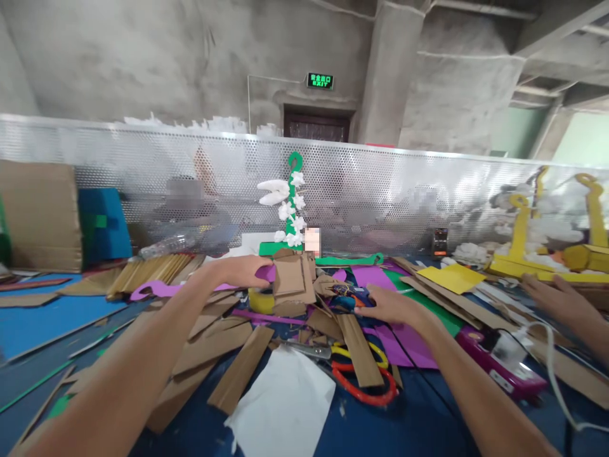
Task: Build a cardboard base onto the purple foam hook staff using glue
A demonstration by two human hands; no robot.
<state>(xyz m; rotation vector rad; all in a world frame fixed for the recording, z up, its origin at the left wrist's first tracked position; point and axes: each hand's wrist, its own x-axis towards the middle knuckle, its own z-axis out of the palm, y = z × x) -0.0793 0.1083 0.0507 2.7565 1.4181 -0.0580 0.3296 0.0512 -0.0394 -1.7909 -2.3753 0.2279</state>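
Observation:
My left hand [248, 271] is curled against the left edge of a small stack of cut cardboard pieces [289, 277], fingertips at its side; a bit of purple sheet shows between thumb and fingers. My right hand [392, 306] reaches in from the right, its fingers bent around a dark blue tool [351, 299] that is mostly hidden among scraps. A black cord [421, 374] runs from under that hand. Just behind the stack stands a green upright [295, 162] with white flowers [285, 211] on it. A yellow tape roll [261, 301] lies below my left hand.
Red-handled scissors [365, 397], a white paper sheet [285, 406] and cardboard strips [240, 371] lie in front. A purple power strip [504, 371] sits right. Another person's hand [552, 295] is near yellow stands [521, 235]. A perforated metal screen [228, 184] rises behind.

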